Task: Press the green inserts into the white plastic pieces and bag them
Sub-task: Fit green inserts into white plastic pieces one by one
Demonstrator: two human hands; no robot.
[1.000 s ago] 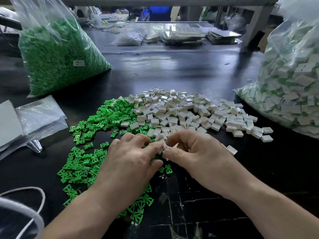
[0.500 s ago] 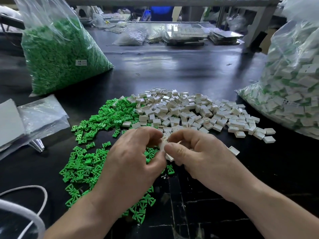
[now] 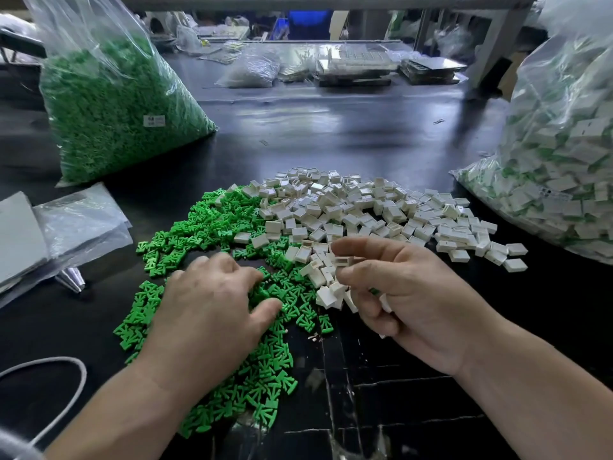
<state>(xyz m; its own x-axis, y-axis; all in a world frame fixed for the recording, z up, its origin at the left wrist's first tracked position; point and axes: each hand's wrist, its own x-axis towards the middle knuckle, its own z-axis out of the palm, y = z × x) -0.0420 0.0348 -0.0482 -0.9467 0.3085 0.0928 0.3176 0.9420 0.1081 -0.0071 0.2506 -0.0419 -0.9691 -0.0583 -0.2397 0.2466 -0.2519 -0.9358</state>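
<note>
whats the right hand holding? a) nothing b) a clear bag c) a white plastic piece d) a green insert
c: the right hand pinches a white plastic piece between thumb and forefinger, its open side towards the camera.

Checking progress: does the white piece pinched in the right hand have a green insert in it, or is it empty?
Empty: the white piece in the right hand shows an open slot, no green.
</note>
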